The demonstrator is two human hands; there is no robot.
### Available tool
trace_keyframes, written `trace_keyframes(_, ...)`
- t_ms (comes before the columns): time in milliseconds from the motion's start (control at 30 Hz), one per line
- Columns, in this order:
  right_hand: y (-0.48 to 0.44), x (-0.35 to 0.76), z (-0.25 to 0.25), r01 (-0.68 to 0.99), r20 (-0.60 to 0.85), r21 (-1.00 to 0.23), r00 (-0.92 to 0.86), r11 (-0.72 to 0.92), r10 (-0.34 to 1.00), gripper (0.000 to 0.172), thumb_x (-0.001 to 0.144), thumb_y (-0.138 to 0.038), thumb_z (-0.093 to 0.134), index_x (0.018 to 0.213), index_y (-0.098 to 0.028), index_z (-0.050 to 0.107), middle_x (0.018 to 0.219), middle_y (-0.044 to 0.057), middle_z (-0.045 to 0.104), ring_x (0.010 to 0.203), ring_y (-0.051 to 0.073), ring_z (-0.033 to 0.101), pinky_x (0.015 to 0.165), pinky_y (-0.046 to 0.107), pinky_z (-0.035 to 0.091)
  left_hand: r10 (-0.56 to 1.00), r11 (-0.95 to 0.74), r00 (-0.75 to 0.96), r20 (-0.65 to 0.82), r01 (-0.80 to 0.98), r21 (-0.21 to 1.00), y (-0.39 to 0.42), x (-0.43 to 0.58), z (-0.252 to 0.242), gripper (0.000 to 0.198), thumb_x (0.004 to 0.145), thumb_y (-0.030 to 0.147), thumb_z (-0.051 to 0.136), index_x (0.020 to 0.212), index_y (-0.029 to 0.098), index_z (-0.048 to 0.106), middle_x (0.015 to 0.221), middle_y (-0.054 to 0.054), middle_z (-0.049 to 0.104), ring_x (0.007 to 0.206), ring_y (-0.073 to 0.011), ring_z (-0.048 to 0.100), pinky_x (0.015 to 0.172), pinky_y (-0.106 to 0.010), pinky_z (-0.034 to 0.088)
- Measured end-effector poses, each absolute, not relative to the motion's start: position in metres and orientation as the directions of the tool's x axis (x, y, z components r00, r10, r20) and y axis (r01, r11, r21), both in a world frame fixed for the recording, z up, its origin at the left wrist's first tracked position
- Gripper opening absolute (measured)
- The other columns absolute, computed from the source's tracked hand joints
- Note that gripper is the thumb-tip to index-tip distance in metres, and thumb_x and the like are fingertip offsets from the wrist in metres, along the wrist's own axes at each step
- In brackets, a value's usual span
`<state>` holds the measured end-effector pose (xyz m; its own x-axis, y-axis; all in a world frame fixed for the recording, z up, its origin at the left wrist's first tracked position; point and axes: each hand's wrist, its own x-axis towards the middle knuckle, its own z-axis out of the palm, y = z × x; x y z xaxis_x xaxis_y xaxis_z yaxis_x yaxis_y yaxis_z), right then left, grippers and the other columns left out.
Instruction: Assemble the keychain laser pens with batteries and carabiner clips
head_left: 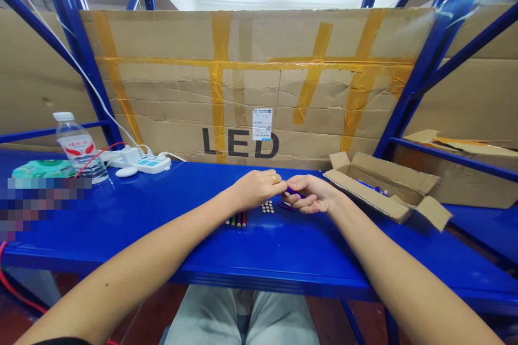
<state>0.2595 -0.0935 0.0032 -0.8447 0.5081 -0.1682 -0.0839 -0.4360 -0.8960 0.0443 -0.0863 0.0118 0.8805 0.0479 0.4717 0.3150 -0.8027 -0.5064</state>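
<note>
My right hand (pixel 311 194) holds a small purple metal tube (pixel 294 192) that looks like a key-ring flashlight, gripped between thumb and fingers. A purple carabiner clip (pixel 287 206) shows just below those fingers; whether it joins the tube I cannot tell. My left hand (pixel 259 187), with a ring on one finger, is closed in a pinch at the left end of the tube. What lies in that pinch is hidden. Below the hands a cluster of silver button cells (pixel 267 207) rests on the blue table. Several slim coloured tubes (pixel 238 220) lie side by side, partly covered by my left hand.
An open cardboard box (pixel 388 183) with blue items inside stands at the right. On the left are a water bottle (pixel 81 148), a green packet (pixel 42 168) and a power strip (pixel 149 163) with cables. A large cardboard sheet (pixel 178 113) rises behind the blue table (pixel 162 199).
</note>
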Motion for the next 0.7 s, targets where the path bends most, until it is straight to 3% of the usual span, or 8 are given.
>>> trace_keyframes(233,-0.094,0.260,0.002,-0.035,-0.225,-0.882,-0.844,-0.469,0.487,0.016,0.083,-0.023,0.056,0.078,-0.017,0.042,0.055,-0.008,0.041,0.032,-0.001,0.009,0.026,0.014,0.033,0.041,-0.796,0.883,0.467,0.311,-0.519,-0.087,0.045,0.012,0.026,0.098,0.016,0.034,0.092,0.015,0.059,0.078,-0.006,0.059,0.075,-0.0158,0.055,0.061,-0.026,0.041)
trace_keyframes(533,-0.097,0.254,0.004,-0.015,-0.258,-0.913,-0.750,-0.407,0.608,0.013,0.078,-0.024,0.056,0.075,-0.016,0.046,0.052,-0.007,0.042,0.032,0.000,0.010,0.027,0.014,0.029,0.080,-0.806,0.886,0.457,0.328,-0.493,-0.083,0.045,0.009,0.024,0.095,0.012,0.036,0.099,0.015,0.060,0.081,-0.006,0.062,0.077,-0.0164,0.058,0.063,-0.025,0.044)
trace_keyframes(700,-0.101,0.246,0.005,0.029,-0.243,-0.959,-0.594,-0.281,0.767,0.010,0.075,-0.020,0.052,0.067,-0.013,0.051,0.048,0.002,0.052,0.033,0.001,0.017,0.029,0.014,0.023,0.122,-0.818,0.888,0.442,0.343,-0.462,-0.081,0.045,0.004,0.029,0.088,0.006,0.042,0.110,0.017,0.057,0.087,-0.006,0.065,0.081,-0.0176,0.060,0.062,-0.025,0.044)
